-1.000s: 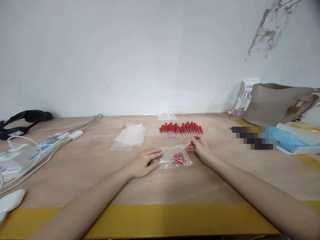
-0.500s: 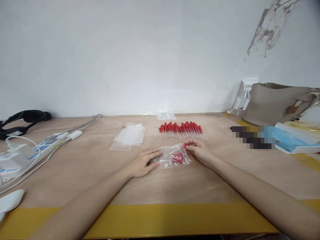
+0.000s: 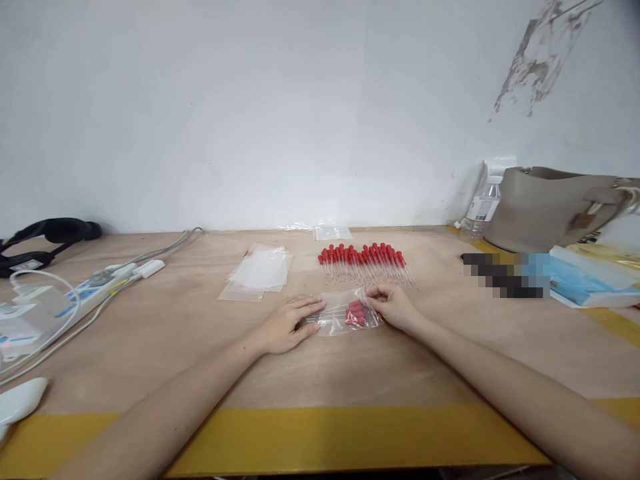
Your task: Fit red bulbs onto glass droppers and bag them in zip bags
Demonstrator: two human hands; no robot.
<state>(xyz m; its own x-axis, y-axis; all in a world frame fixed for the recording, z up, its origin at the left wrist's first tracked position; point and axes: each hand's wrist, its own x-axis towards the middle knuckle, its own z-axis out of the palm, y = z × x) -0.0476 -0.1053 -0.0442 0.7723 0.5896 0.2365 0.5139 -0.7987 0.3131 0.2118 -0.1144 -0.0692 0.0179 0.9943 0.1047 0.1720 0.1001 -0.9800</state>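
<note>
A clear plastic zip bag lies flat in front of me, with several red-bulbed droppers inside, bulbs toward the right end. My left hand rests on the bag's left end, fingers stretched out and holding it against the table. At the bag's right end, the fingers of my right hand pinch the upper corner of its mouth. Just beyond the bag, many more glass droppers with red rubber bulbs lie in a row, bulbs pointing away from me.
Left of the row is a pile of flat clear bags. Another bag lies by the wall. A power strip with cables and a black strap-like object are at far left; a bottle, handbag and blue masks at right.
My right hand has moved a dropper with a red bulb into the bag beside the others, and its fingers now pinch the bag's edge. The left hand stays put.
</note>
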